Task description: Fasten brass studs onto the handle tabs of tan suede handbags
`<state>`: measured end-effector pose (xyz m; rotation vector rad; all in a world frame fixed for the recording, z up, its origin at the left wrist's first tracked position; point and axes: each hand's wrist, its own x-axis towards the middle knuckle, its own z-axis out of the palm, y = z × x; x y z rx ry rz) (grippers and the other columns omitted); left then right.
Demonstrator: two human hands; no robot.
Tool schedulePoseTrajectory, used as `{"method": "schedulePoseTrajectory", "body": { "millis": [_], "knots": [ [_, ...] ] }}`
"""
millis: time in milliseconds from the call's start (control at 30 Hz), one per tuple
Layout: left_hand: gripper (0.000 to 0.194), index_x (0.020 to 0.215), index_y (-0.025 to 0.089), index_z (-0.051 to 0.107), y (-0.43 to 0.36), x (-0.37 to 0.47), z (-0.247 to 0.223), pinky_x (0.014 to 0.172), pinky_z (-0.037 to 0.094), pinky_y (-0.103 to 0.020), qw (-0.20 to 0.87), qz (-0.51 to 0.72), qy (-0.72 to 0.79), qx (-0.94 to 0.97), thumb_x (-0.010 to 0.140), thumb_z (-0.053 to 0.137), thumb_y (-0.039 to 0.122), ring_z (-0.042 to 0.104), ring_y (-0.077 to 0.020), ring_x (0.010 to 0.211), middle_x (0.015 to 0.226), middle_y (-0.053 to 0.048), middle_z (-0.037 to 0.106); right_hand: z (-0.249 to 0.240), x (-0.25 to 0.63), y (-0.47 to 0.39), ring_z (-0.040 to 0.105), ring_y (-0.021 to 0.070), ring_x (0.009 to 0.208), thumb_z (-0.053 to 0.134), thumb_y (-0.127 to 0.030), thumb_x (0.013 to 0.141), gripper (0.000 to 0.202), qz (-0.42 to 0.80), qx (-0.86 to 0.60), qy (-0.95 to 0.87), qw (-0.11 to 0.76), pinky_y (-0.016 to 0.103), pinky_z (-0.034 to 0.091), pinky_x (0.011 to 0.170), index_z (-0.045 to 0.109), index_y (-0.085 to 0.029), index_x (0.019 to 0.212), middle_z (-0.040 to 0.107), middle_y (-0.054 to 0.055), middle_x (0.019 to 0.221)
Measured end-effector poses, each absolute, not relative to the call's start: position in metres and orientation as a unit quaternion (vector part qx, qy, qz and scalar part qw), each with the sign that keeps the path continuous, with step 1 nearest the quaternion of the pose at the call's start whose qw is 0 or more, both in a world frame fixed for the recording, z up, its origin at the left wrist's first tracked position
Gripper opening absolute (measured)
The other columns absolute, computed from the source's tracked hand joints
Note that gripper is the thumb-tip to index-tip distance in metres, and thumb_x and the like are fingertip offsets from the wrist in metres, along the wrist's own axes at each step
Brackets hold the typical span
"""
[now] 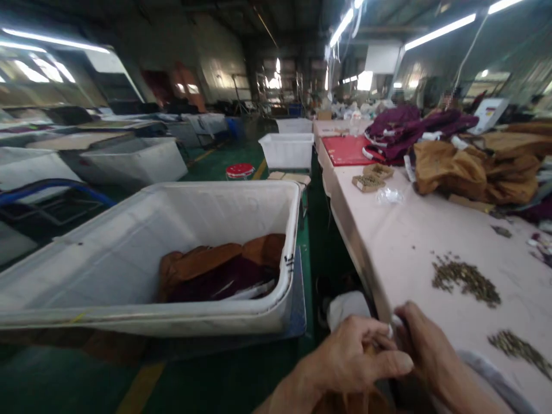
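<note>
My left hand (pixel 353 359) and my right hand (pixel 425 339) are close together at the table's near edge. Fingers on both are curled, with a small white piece (pixel 391 330) between the fingertips; blur hides what it is. Brown cloth (pixel 351 401) shows beneath my left hand, low in the view. On the table to the right of my hands lie two loose piles of small brass-coloured metal pieces, one larger (pixel 466 279) and one nearer me (pixel 520 351).
A large white bin (pixel 150 315) holding brown and purple garments (pixel 215 267) stands at left. On the pale table (pixel 401 241) are small boxes of metal pieces (pixel 368 183), a clear plastic bag (pixel 389 196), and heaped brown garments (pixel 452 169). A red stool (pixel 240 170) stands beyond.
</note>
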<state>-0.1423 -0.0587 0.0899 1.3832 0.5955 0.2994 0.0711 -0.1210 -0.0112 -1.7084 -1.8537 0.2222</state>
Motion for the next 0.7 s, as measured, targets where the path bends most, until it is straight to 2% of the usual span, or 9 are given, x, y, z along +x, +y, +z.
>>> {"method": "schedulePoseTrajectory", "body": {
  "millis": [33, 133, 233, 367, 467, 567, 700],
  "knots": [
    [0.047, 0.096, 0.015, 0.074, -0.060, -0.143, 0.097, 0.069, 0.040, -0.026, 0.665, 0.122, 0.269, 0.686, 0.070, 0.086, 0.052, 0.056, -0.0168, 0.076, 0.084, -0.002, 0.067, -0.006, 0.076, -0.122, 0.066, 0.0229, 0.067, 0.040, -0.023, 0.100, 0.015, 0.079, -0.653, -0.693, 0.296, 0.034, 0.050, 0.061, 0.050, -0.024, 0.110, 0.064, 0.006, 0.086],
    [0.021, 0.094, 0.015, 0.076, -0.060, -0.135, 0.094, 0.070, 0.042, -0.028, 0.522, 0.123, 0.295, 0.791, 0.077, 0.076, 0.026, 0.057, -0.0177, 0.075, 0.081, -0.003, 0.067, 0.002, 0.089, -0.118, 0.063, 0.0236, 0.075, 0.040, -0.027, 0.102, 0.013, 0.098, -0.653, -0.694, 0.288, 0.035, 0.048, 0.067, 0.050, -0.022, 0.109, 0.058, 0.006, 0.090],
    [0.024, 0.100, 0.015, 0.078, -0.062, -0.125, 0.075, 0.072, 0.044, -0.029, 0.483, 0.124, 0.298, 0.814, 0.080, 0.066, 0.017, 0.061, -0.0191, 0.078, 0.086, -0.006, 0.071, 0.005, 0.092, -0.117, 0.060, 0.0225, 0.075, 0.041, -0.027, 0.102, 0.012, 0.104, -0.655, -0.686, 0.300, 0.035, 0.046, 0.068, 0.050, -0.022, 0.109, 0.056, 0.004, 0.089],
    [0.024, 0.096, 0.015, 0.079, -0.050, -0.119, 0.056, 0.063, 0.042, -0.027, 0.499, 0.107, 0.336, 0.792, 0.075, 0.066, 0.016, 0.059, -0.0162, 0.068, 0.074, -0.002, 0.068, 0.016, 0.095, -0.121, 0.057, 0.0211, 0.074, 0.040, -0.023, 0.102, 0.011, 0.099, -0.647, -0.688, 0.315, 0.035, 0.045, 0.068, 0.049, -0.022, 0.110, 0.055, 0.004, 0.090],
    [0.023, 0.091, 0.012, 0.078, -0.035, -0.120, 0.043, 0.058, 0.038, -0.025, 0.528, 0.109, 0.371, 0.756, 0.071, 0.069, 0.017, 0.054, -0.0137, 0.062, 0.068, 0.000, 0.064, 0.025, 0.098, -0.125, 0.058, 0.0209, 0.081, 0.042, -0.017, 0.101, 0.016, 0.127, -0.594, -0.726, 0.323, 0.035, 0.048, 0.073, 0.049, -0.021, 0.115, 0.056, 0.006, 0.100],
    [0.022, 0.087, 0.010, 0.076, -0.026, -0.123, 0.029, 0.056, 0.037, -0.023, 0.600, 0.115, 0.379, 0.695, 0.068, 0.074, 0.020, 0.053, -0.0119, 0.061, 0.069, 0.000, 0.064, 0.026, 0.095, -0.129, 0.059, 0.0234, 0.095, 0.044, -0.012, 0.099, 0.020, 0.162, -0.542, -0.760, 0.319, 0.039, 0.051, 0.084, 0.051, -0.022, 0.115, 0.057, 0.010, 0.109],
    [0.026, 0.082, 0.010, 0.073, -0.026, -0.126, 0.022, 0.054, 0.037, -0.021, 0.690, 0.121, 0.387, 0.600, 0.061, 0.081, 0.022, 0.051, -0.0091, 0.057, 0.067, 0.001, 0.064, 0.020, 0.083, -0.130, 0.057, 0.0253, 0.103, 0.044, -0.010, 0.100, 0.019, 0.173, -0.525, -0.773, 0.312, 0.042, 0.051, 0.086, 0.053, -0.022, 0.112, 0.057, 0.011, 0.112]
  ]
}}
